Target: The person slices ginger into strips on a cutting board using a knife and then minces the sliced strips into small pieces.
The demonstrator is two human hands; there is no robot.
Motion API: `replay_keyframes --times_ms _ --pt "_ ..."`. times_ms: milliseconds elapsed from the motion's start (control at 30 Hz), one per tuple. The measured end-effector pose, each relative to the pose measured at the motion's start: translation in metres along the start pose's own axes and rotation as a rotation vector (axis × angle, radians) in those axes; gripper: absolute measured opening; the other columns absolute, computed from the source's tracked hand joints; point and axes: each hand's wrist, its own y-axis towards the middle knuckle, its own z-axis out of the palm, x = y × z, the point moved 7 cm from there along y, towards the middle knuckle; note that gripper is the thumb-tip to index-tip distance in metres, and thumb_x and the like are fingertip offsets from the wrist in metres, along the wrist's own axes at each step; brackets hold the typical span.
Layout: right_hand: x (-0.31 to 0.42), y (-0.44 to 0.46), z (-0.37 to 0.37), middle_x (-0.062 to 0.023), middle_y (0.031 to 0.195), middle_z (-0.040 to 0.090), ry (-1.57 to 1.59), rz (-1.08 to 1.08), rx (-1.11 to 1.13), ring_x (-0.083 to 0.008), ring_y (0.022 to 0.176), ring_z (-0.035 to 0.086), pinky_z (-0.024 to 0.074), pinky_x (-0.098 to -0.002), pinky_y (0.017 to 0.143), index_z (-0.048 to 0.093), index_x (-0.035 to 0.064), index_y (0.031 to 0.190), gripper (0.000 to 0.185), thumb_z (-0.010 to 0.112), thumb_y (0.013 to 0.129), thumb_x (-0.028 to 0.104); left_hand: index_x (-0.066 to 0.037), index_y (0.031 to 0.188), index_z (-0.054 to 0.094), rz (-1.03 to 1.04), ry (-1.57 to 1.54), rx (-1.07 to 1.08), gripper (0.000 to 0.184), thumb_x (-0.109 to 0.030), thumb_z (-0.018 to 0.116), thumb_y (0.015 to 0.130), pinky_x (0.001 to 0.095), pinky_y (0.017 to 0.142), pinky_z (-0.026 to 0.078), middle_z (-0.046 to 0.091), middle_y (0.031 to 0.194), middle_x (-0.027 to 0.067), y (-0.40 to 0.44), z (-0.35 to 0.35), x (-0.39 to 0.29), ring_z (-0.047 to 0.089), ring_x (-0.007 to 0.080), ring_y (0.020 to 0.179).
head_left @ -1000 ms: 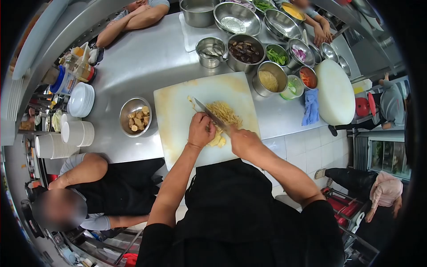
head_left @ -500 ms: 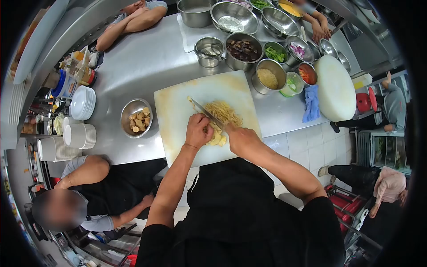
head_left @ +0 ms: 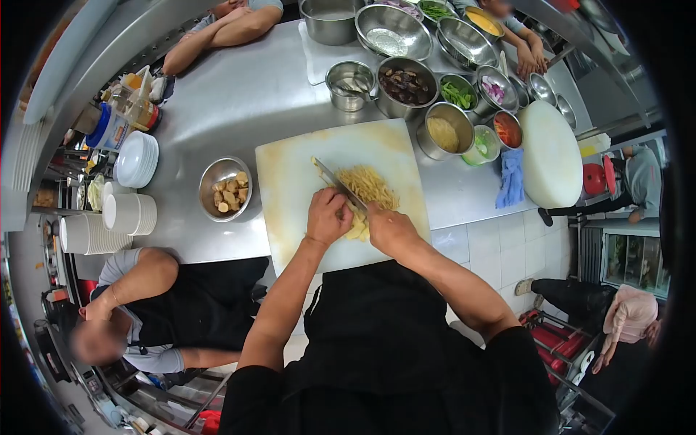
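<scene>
A white cutting board [head_left: 290, 159] lies on the steel counter in front of me. My right hand [head_left: 391, 230] is wrapped round the handle of a knife [head_left: 341, 181], whose blade points up and to the left. Curled beside the blade, my left hand [head_left: 330, 215] presses on the food; what its fingertips hold is hidden. Thin yellow shreds [head_left: 371, 185] are piled right of the blade. Yellow slices [head_left: 359, 230] lie between my hands. Left of the board stands a steel bowl [head_left: 206, 196] with knobbly light-brown pieces [head_left: 230, 192].
Pots and bowls of cut food stand behind and right of the board, among them a pot of dark pieces [head_left: 406, 85]. A blue cloth [head_left: 511, 177] lies by a round white board [head_left: 544, 156]. White bowls [head_left: 130, 214] are stacked left. A person [head_left: 152, 312] is at lower left.
Both hands have stayed close to the same place on the board, with the knife between them. The lower-left person's arm has moved. The whole view has shifted slightly.
</scene>
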Motion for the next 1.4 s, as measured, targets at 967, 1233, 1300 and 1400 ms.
replay_keyframes --times_ms 967,1233,1300,1400 --pt "-0.001 -0.004 0.009 -0.0278 0.082 0.067 -0.052 0.015 0.052 -0.0434 0.080 0.068 0.0536 -0.0529 0.072 0.051 -0.0080 0.109 0.028 0.050 0.083 0.002 -0.003 0.078 0.060 0.023 0.005 -0.044 0.013 0.002 0.068 0.068 0.0403 0.072 0.051 0.061 0.087 0.0127 -0.006 -0.008 -0.005 0.060 0.0334 0.082" --pt "0.010 -0.007 0.008 -0.0301 0.082 0.067 -0.006 0.010 -0.011 -0.0468 0.080 0.067 0.0526 -0.0548 0.073 0.050 -0.0082 0.106 0.025 0.049 0.082 -0.001 -0.002 0.077 0.060 0.023 0.016 -0.051 0.013 0.002 0.068 0.068 0.0404 0.071 0.051 0.060 0.086 0.0131 -0.004 -0.006 0.001 0.060 0.0335 0.081" --pt "0.008 -0.018 -0.003 -0.0303 0.081 0.067 0.003 0.008 0.017 -0.0467 0.080 0.067 0.0529 -0.0545 0.073 0.051 -0.0077 0.104 0.023 0.049 0.083 0.000 -0.003 0.076 0.059 0.027 -0.005 -0.046 0.013 0.002 0.069 0.068 0.0405 0.071 0.051 0.059 0.085 0.0131 -0.007 -0.007 -0.001 0.059 0.0335 0.080" --pt "0.015 -0.022 -0.008 -0.0300 0.083 0.067 -0.021 0.013 0.053 -0.0454 0.082 0.068 0.0537 -0.0528 0.075 0.052 -0.0063 0.104 0.022 0.049 0.084 0.001 -0.002 0.077 0.060 -0.006 -0.002 -0.040 0.013 0.001 0.069 0.069 0.0407 0.071 0.051 0.060 0.085 0.0133 -0.010 -0.004 0.002 0.060 0.0336 0.080"
